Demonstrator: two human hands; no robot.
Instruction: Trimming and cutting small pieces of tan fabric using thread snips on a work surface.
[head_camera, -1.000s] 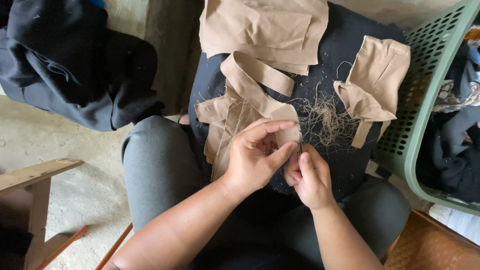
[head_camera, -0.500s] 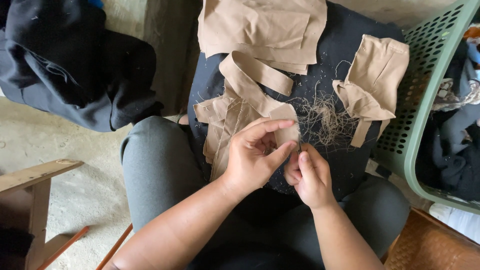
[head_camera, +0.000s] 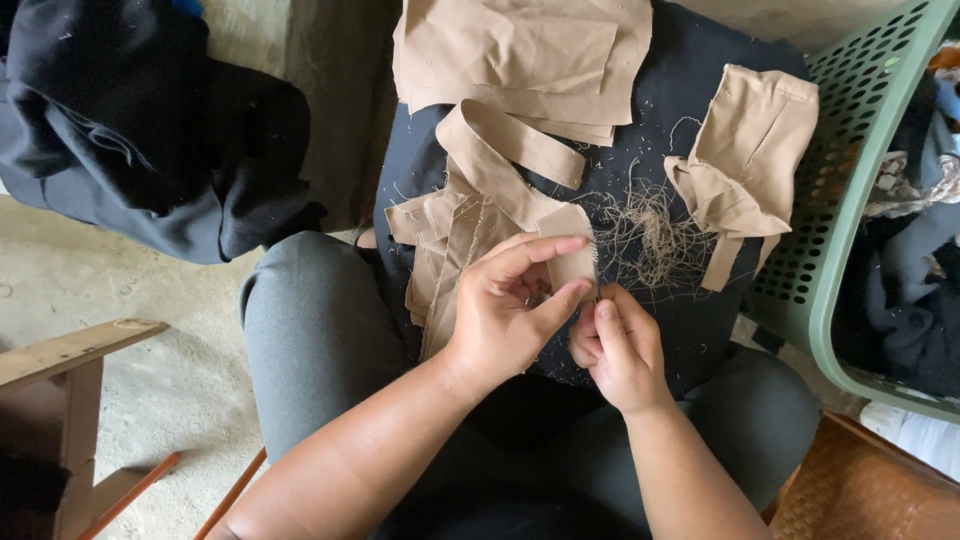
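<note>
My left hand (head_camera: 510, 305) pinches the end of a tan fabric strip (head_camera: 500, 190) between thumb and fingers, over a dark cloth (head_camera: 690, 120) spread on my lap. Touching it from the right, my right hand (head_camera: 615, 345) has its fingers closed at the same fabric edge; whether it holds a small tool or a thread is hidden. A tangle of loose tan threads (head_camera: 650, 235) lies just beyond the hands. More tan fabric pieces lie above (head_camera: 520, 55) and to the right (head_camera: 745, 150).
A green plastic laundry basket (head_camera: 845, 200) with dark clothes stands at the right. A pile of black garments (head_camera: 140, 120) lies on the concrete floor at the left. A wooden stool (head_camera: 70, 370) is at the lower left, a woven brown surface (head_camera: 870, 490) at the lower right.
Hardly any movement; both hands stay at the same spot on the strip's edge, the fingers shifting only slightly.
</note>
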